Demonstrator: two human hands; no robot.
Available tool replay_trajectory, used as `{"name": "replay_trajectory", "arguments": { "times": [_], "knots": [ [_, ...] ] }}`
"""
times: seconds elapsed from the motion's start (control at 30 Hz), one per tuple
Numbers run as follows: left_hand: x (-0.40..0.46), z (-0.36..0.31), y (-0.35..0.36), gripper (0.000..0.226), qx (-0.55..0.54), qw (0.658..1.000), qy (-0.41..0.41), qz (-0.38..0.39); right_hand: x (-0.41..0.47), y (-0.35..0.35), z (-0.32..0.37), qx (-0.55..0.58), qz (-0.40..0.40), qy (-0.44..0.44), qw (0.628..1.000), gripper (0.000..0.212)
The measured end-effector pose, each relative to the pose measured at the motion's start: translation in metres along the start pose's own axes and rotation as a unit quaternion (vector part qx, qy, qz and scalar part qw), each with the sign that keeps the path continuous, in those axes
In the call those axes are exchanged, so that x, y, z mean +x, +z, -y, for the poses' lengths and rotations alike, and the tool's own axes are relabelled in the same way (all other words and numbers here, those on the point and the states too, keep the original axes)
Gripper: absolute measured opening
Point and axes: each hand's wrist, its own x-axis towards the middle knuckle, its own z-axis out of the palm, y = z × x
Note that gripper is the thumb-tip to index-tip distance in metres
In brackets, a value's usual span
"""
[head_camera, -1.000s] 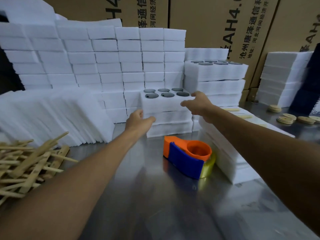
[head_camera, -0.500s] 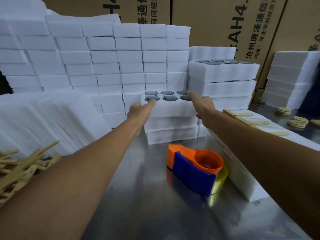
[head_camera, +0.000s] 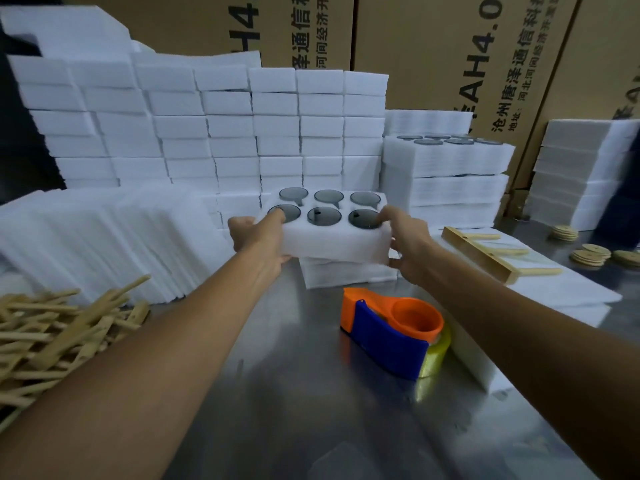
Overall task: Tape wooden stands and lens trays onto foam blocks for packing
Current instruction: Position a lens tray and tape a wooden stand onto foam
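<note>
White foam lens tray mid-frame, left hand and right hand both gripping its ends above the steel counter.

Packing station in a warehouse or small factory. Big printed cartons stacked as a wall at the back, Chinese text and an address on them. Bulk stock all around: white foam blocks piled in neat rows, foam sheets leaning at left, more foam stacks at right. Steel worktable with a tape dispenser, a heap of wooden sticks at left, small piles of wooden discs at right, a wooden stand lying on foam. Many identical parts, no home or office furniture.
</note>
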Motion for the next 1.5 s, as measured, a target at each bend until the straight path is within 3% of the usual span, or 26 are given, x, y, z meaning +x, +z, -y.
{"name": "replay_trajectory", "arguments": {
  "times": [0.17, 0.43, 0.53, 0.63, 0.8, 0.9, 1.1, 1.2, 1.33, 1.5],
  "knots": [
    [-0.020, -0.013, -0.043, 0.045, 0.010, 0.999, 0.028, -0.015, -0.033, -0.008, -0.007, 0.024, 0.052, 0.039, 0.998, 0.052],
    [-0.042, -0.006, -0.108, 0.018, 0.058, 0.997, 0.033, -0.034, -0.093, -0.023, -0.037, -0.087, 0.218, 0.135, 0.963, 0.036],
    [-0.051, 0.009, -0.122, 0.037, 0.038, 0.998, 0.032, -0.044, -0.117, -0.019, -0.052, -0.094, 0.245, 0.143, 0.954, 0.032],
    [-0.065, 0.027, -0.131, 0.064, 0.017, 0.999, 0.020, -0.037, -0.140, -0.011, -0.071, -0.061, 0.233, 0.133, 0.961, 0.022],
    [-0.090, 0.051, -0.141, 0.025, 0.044, 0.998, 0.018, 0.039, -0.166, -0.005, -0.096, -0.046, 0.209, 0.121, 0.969, 0.021],
    [-0.098, 0.067, -0.150, 0.036, 0.065, 0.993, 0.006, 0.096, -0.173, -0.003, -0.106, -0.054, 0.211, 0.122, 0.968, 0.024],
    [-0.099, 0.079, -0.163, 0.031, 0.070, 0.994, -0.024, 0.081, -0.182, -0.001, -0.120, -0.096, 0.217, 0.144, 0.961, 0.044],
    [-0.097, 0.083, -0.165, 0.030, 0.084, 0.993, -0.020, 0.077, -0.178, 0.002, -0.121, -0.201, 0.200, 0.085, 0.955, 0.047],
    [-0.095, 0.085, -0.165, 0.029, 0.125, 0.988, -0.014, 0.094, -0.167, -0.002, -0.125, -0.387, 0.183, -0.007, 0.904, 0.027],
    [-0.094, 0.091, -0.165, 0.025, 0.124, 0.987, -0.023, 0.100, -0.162, -0.006, -0.131, -0.424, 0.156, -0.052, 0.891, 0.039]
  ]
}}
